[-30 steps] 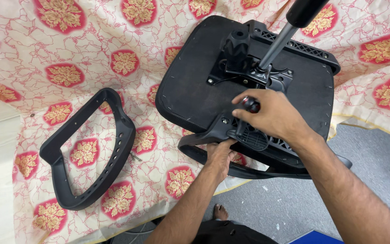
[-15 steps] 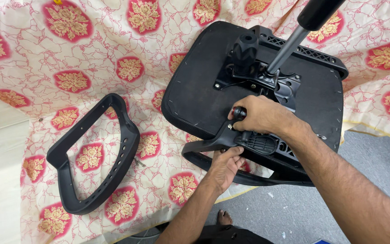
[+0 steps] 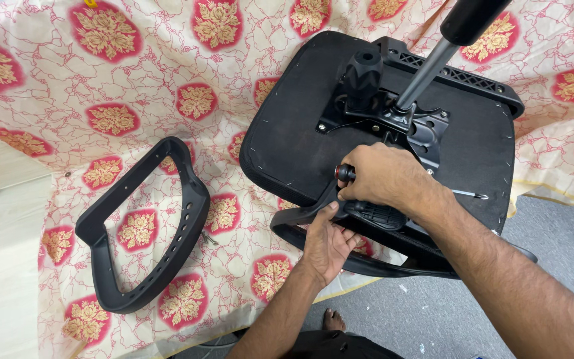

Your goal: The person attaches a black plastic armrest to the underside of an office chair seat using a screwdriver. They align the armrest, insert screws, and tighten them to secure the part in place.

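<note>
Armrest [image 3: 313, 216], black and stiff-looking plastic, sits at the near edge of the upturned chair seat [image 3: 287, 143]; it looks light and best held by its bar. The left hand [image 3: 327, 242] cups it from below, fingers curled. The right hand [image 3: 380, 176] is fisted around a screwdriver handle [image 3: 343, 172], its tip hidden. Farther left, a second armrest [image 3: 147, 226] lies on the floral cloth [image 3: 68, 86].

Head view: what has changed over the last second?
The right hand slid left along the armrest being fitted to the upturned seat; its tool now pokes out left of the fist. The left hand still props that armrest from below. The loose armrest stays on the cloth.
</note>
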